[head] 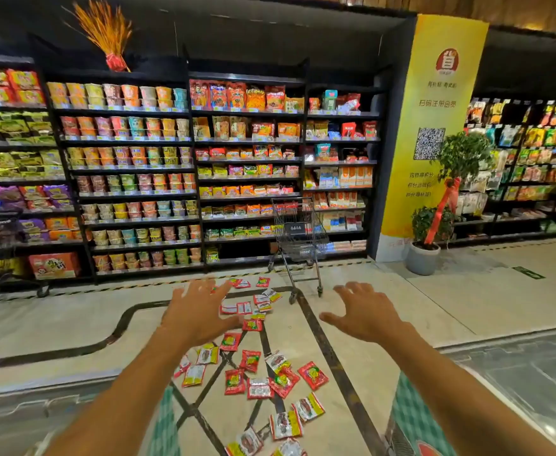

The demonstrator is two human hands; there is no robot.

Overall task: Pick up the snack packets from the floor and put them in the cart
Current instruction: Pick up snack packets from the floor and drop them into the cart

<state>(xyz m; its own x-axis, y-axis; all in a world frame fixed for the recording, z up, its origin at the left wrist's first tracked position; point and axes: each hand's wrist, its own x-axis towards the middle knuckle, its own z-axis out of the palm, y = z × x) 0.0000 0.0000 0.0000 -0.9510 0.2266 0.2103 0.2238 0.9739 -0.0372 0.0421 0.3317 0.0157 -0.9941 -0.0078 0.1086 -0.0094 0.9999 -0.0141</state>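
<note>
The left hand [200, 311] and right hand [365, 314], both spread and empty, hover over the snack packets [249, 360], a band running from bottom centre up toward the cart [298, 232], closer to the left hand.

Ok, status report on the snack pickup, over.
Left hand open, right hand open, both empty, held out over the floor. Snack packets scattered on the floor, none picked up. Cart beyond them by the shelves, nothing in between.

Stocked shelves [131, 166], yellow pillar [434, 126], pale tiled floor [56, 320]
</note>
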